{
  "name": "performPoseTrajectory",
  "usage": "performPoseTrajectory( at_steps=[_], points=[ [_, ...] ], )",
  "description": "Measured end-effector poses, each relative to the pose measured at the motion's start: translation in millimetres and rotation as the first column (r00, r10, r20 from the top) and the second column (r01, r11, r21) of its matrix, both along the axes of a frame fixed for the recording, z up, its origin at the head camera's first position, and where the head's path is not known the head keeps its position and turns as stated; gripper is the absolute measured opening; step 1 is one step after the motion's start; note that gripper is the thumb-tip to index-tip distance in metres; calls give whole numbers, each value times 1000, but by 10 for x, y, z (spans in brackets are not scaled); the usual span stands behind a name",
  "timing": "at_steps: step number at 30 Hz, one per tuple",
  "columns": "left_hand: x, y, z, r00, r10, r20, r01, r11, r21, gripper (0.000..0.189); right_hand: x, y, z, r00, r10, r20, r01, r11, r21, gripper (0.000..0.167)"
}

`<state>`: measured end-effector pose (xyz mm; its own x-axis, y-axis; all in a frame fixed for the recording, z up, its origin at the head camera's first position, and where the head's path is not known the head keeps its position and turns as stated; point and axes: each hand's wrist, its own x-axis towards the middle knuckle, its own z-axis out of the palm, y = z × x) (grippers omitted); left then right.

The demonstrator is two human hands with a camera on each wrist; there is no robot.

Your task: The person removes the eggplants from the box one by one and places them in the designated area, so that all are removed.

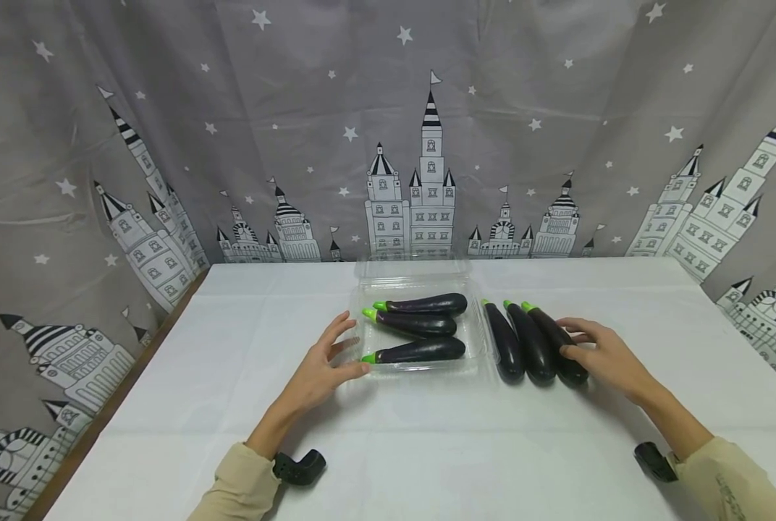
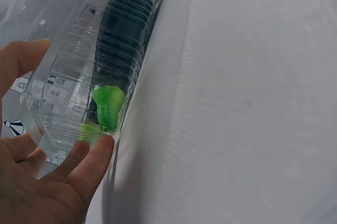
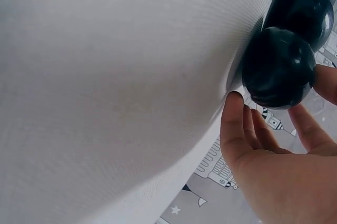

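In the head view, three dark purple eggplants with green stems lie crosswise in a clear plastic clamshell box [image 1: 418, 367]. At the box's left side is my left hand [image 1: 326, 373], fingers spread, thumb by the front corner. The left wrist view shows fingertips right at the ribbed wall of the box [image 2: 79, 55]. Three more eggplants lie side by side to the right of the box, stems pointing away. Beside the rightmost eggplant [image 1: 557, 346] is my right hand [image 1: 599, 358], its thumb and forefinger touching the skin, the other fingers extended in the right wrist view.
The box's lid [image 1: 412, 268] stands folded back behind it. A white cloth [image 1: 427, 449] covers the table, with a brown table edge [image 1: 121, 391] at the left. Behind hangs a grey curtain [image 1: 297, 94] printed with castles and stars. Each wrist carries a black camera mount [image 1: 300, 468].
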<state>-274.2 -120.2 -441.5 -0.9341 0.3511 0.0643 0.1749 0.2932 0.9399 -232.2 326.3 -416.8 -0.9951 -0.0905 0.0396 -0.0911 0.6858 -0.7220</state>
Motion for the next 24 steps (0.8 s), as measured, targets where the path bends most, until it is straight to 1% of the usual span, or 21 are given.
performPoseTrajectory(
  at_steps=[5, 16, 24],
  points=[
    [19, -5, -3, 1000, -3, 2, 3, 1000, 0, 83, 7, 1, -20, 1000, 0, 3, 0, 1000, 8, 51],
    [7, 1, 2, 1000, 0, -4, 0, 1000, -6, 84, -15, 10, -13, 1000, 3, 13, -3, 1000, -16, 49],
    [9, 2, 4, 1000, -2, 4, 2, 1000, -8, 84, -2, 1, 12, 1000, -5, -29, 4, 999, -44, 48]
  ],
)
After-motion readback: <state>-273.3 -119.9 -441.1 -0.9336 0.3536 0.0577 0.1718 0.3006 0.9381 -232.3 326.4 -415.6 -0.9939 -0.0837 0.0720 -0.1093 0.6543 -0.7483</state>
